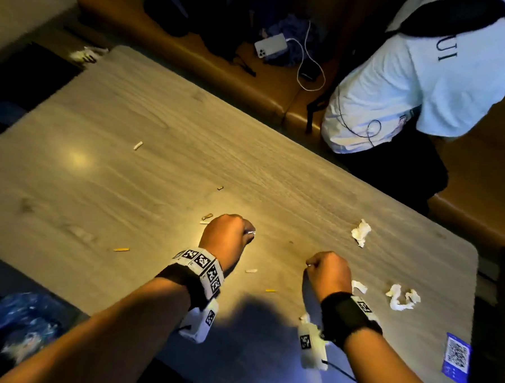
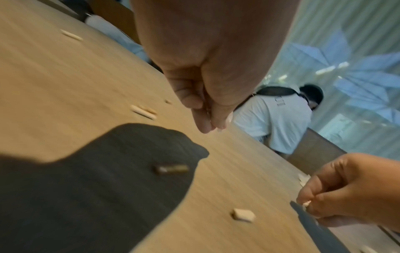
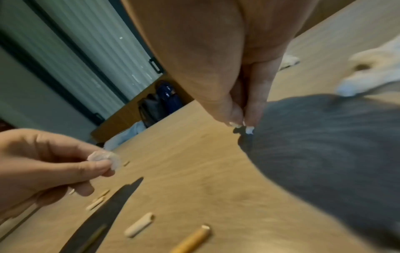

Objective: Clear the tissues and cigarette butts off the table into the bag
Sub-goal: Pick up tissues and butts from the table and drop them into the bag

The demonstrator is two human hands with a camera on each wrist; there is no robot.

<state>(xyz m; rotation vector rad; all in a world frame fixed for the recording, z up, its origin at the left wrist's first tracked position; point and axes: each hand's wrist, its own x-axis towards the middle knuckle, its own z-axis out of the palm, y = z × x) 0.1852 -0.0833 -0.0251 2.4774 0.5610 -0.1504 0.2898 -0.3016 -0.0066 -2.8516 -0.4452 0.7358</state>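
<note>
Both hands hover in fists over the wood-grain table (image 1: 132, 112). My left hand (image 1: 228, 234) pinches a small whitish scrap (image 3: 103, 159) between thumb and forefinger. My right hand (image 1: 329, 268) has thumb and forefinger pressed together on a tiny white bit (image 3: 249, 130). Several cigarette butts lie around the hands, such as one far out (image 1: 138, 145), a yellow one (image 1: 121, 249) and a pale one (image 1: 251, 270). Crumpled tissues (image 1: 361, 232) (image 1: 402, 297) lie to the right of my right hand. The blue bag (image 1: 19, 325) sits off the table's near-left edge.
A person in a white shirt (image 1: 412, 82) bends over the bench at the table's far right. A phone with a cable (image 1: 270, 44) lies on that bench. Another tissue (image 1: 86, 54) sits at the far-left corner, and a blue QR sticker (image 1: 456, 358) at the near right.
</note>
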